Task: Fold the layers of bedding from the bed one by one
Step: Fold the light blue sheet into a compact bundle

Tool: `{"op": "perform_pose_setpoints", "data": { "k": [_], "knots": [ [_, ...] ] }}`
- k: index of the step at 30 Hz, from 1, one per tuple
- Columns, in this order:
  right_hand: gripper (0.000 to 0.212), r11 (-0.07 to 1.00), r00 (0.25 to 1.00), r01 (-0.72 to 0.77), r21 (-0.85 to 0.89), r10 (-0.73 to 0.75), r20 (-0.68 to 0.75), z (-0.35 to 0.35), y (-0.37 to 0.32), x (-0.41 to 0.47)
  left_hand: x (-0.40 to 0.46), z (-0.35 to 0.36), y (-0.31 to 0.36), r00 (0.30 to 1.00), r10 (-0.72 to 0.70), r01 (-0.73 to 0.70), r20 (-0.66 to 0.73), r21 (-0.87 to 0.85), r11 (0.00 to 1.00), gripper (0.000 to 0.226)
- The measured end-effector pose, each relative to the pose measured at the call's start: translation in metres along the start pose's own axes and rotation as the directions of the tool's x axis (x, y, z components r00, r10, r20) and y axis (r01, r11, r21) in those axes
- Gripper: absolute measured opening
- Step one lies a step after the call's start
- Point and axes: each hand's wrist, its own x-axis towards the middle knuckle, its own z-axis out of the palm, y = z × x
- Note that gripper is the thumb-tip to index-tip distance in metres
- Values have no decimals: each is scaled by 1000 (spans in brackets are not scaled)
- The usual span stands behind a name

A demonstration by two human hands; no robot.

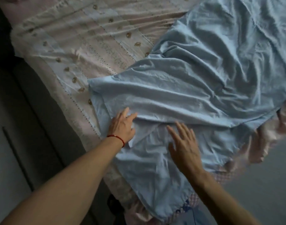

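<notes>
Bed [83, 46] carries rumpled blue sheet [203, 75]. Left hand [122, 125] and right hand [184, 146] press it flat, grips released. Risk: creases get folded in.

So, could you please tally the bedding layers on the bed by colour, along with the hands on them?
Light blue sheet: 1
Pale pink patterned cover: 1
Pink checked layer: 1
Hands, left hand and right hand: 2
Total: 5

No words, labels or numbers can be read anywhere, perhaps owing to the dim, blurred view.
</notes>
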Motion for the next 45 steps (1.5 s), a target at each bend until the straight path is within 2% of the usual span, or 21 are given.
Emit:
{"op": "perform_pose_setpoints", "data": {
  "k": [2,3,5,12,16,19,26,31,33,37,39,40,41,42,43,44,45],
  "knots": [
    [89,985,975,-136,110,113,191,40,-29,-9,16,9,-15,978,11,-30,209,90,995,77],
    [95,967,954,-213,140,175,243,60,-36,-12,20,16,-20,962,19,-54,271,126,991,85],
    [98,954,935,-278,110,243,257,88,-42,-9,22,30,-26,945,41,-104,326,178,979,96],
    [96,921,881,-371,-123,390,268,108,-50,16,33,39,-35,939,120,-183,323,172,968,102],
    [88,903,881,-407,-134,427,201,113,-57,18,36,45,-39,935,146,-212,324,180,960,103],
    [83,895,873,-415,-162,442,205,111,-60,20,39,45,-41,927,156,-233,340,200,952,104],
    [78,855,830,-488,-176,517,211,109,-71,25,59,30,-45,841,223,-395,492,279,875,121],
    [72,807,766,-576,-133,589,256,105,-75,37,59,15,-41,797,292,-493,529,290,820,117],
    [71,800,753,-578,-158,598,274,105,-74,39,60,14,-42,792,299,-493,533,268,827,117],
    [88,808,753,-572,-140,585,301,103,-78,33,61,7,-42,781,282,-488,558,262,833,116],
    [95,801,757,-597,-42,580,301,100,-80,26,61,-7,-48,735,306,-510,605,196,838,114],
    [91,764,753,-639,89,596,280,100,-85,20,59,-17,-54,701,342,-529,626,134,838,108],
    [79,723,763,-646,243,616,195,101,-93,18,58,-27,-63,681,411,-554,606,59,831,97],
    [62,685,754,-620,383,655,48,107,-107,17,55,-37,-78,686,513,-593,515,-13,805,78],
    [52,650,693,-599,468,713,-103,114,-126,19,53,-45,-94,713,618,-647,332,-29,762,55],
    [52,606,617,-595,528,765,-184,124,-143,24,56,-52,-110,720,684,-692,117,51,720,41],
    [54,519,532,-617,592,829,-172,131,-156,31,60,-59,-125,706,707,-686,-46,201,699,40]
  ]
}}
